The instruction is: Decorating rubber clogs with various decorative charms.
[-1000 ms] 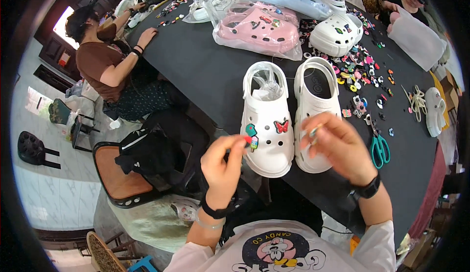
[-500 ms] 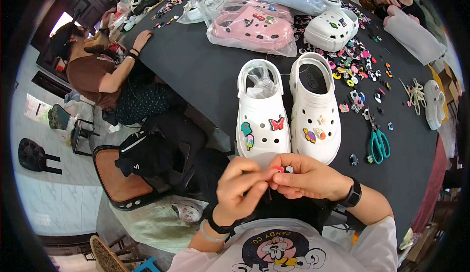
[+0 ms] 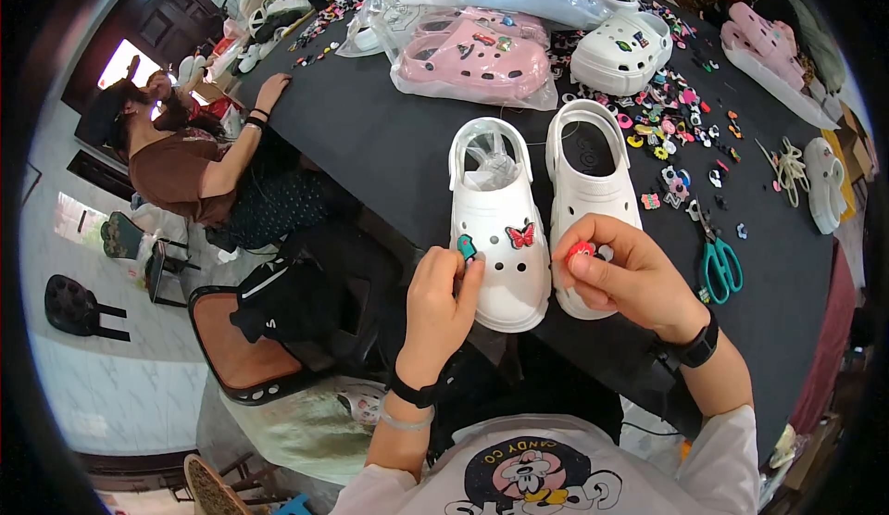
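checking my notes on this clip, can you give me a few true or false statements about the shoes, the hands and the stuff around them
1. The right hand pinches a small red charm over the right white clog. True.
2. The left hand rests flat on the table, away from the shoes. False: its fingers touch the side of the left white clog, by a teal charm.
3. The left white clog carries a red butterfly charm. True.
4. The green-handled scissors lie to the left of both clogs. False: they lie to the right of them.
5. The pink clogs are bare on the table. False: they sit in a clear plastic bag.
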